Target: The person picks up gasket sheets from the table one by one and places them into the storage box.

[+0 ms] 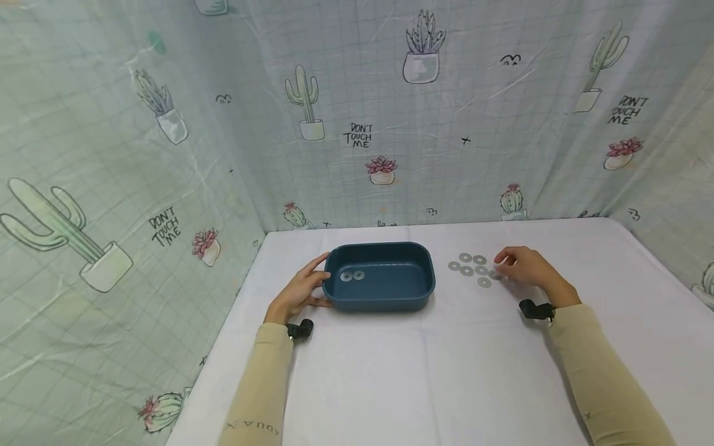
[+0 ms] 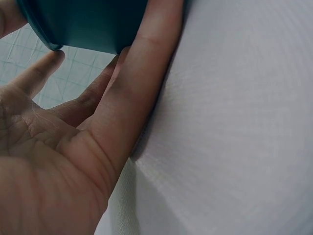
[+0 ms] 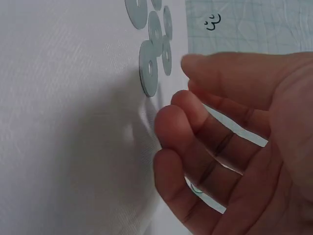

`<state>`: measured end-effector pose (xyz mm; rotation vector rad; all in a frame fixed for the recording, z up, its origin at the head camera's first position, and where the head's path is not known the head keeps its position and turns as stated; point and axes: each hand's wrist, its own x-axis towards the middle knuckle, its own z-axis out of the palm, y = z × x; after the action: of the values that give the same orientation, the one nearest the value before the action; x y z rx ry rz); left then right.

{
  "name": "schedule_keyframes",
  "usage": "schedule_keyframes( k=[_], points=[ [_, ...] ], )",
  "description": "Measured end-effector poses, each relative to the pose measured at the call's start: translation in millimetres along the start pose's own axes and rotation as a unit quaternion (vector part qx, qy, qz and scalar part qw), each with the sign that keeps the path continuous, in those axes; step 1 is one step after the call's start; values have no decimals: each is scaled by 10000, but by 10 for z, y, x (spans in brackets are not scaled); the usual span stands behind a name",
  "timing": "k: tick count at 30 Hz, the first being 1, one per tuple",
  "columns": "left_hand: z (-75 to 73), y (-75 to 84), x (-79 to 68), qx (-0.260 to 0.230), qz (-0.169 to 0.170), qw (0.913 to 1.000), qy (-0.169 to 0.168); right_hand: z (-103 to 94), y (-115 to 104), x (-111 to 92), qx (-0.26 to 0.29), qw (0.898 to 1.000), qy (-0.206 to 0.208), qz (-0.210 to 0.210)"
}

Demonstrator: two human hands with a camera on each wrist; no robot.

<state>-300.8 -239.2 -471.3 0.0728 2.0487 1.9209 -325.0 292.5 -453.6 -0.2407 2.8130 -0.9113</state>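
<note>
A dark blue rectangular tub (image 1: 379,305) stands on the white-covered table, two grey washers (image 1: 359,275) lying flat toward its left end. My left hand (image 1: 301,286) holds that end, with fingers spread along the outer wall and one digit over the rim. In the left wrist view the tub's wall (image 2: 93,24) lies against the fingers. To the right of the tub, several flat grey washers (image 1: 467,271) lie in a loose cluster. Right beside them is my right hand (image 1: 521,265), its fingers loosely bent and nothing visible in them. One washer (image 3: 148,68) lies just past its fingertips.
White cloth covers the table (image 1: 390,371). Behind it and at the sides hangs a pale green curtain (image 1: 334,179) printed with cacti. A black wrist camera (image 1: 301,329) is strapped to the left wrist, another camera (image 1: 537,309) to the right.
</note>
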Motion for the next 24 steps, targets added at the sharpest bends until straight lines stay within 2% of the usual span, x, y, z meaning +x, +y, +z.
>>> schedule_keyframes(
  k=[4,12,24],
  points=[
    [0,19,-2,-16,-35,10000,6,28,8,4,-113,9998,-158,47],
    [-2,19,-8,0,-22,10000,-13,59,2,5,-189,9997,-174,-38],
    [-3,25,-17,1,-59,10000,-12,99,-57,-5,-149,9992,-189,308]
  ],
)
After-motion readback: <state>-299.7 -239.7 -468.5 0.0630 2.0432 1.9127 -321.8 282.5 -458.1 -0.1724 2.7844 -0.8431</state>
